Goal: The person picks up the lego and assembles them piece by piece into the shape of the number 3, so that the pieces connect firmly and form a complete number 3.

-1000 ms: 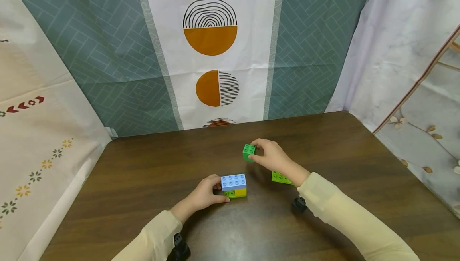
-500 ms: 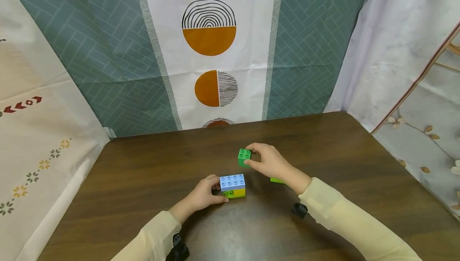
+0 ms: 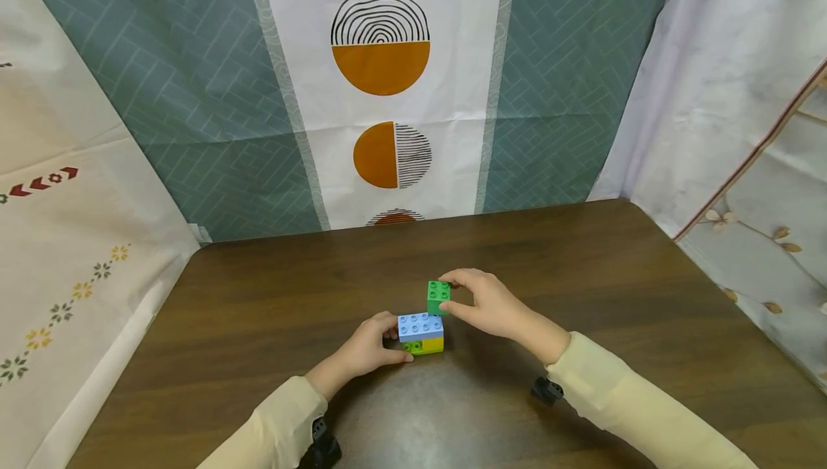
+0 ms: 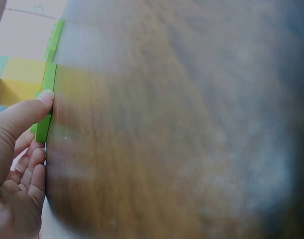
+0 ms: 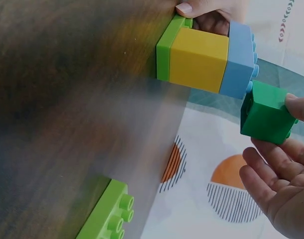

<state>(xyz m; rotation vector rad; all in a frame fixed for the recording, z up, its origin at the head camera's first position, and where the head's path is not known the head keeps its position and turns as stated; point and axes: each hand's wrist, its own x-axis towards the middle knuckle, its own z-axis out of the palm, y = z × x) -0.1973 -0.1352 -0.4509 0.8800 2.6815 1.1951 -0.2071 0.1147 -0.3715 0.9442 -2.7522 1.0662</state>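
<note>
A small stack stands on the table: a lime green plate [image 5: 164,57] at the bottom, a yellow brick [image 5: 199,59] on it, and a light blue brick [image 3: 418,327] on top. My left hand [image 3: 371,343] grips the left end of the stack low down, its thumb pressed on the plate's edge in the left wrist view. Between thumb and fingertips, my right hand [image 3: 487,304] pinches a green two-by-two brick [image 3: 437,302]. That brick hovers right at the studs of the blue brick's right end, slightly tilted in the right wrist view.
A second lime green plate [image 5: 106,214] lies on the brown table [image 3: 310,275], to the right of the stack; in the head view the right hand and forearm hide it. Patterned curtains [image 3: 555,95] hang behind the table and at both sides.
My right hand has brought the green brick left and toward me, down to the top of the stack. The left hand has kept its hold on the stack.
</note>
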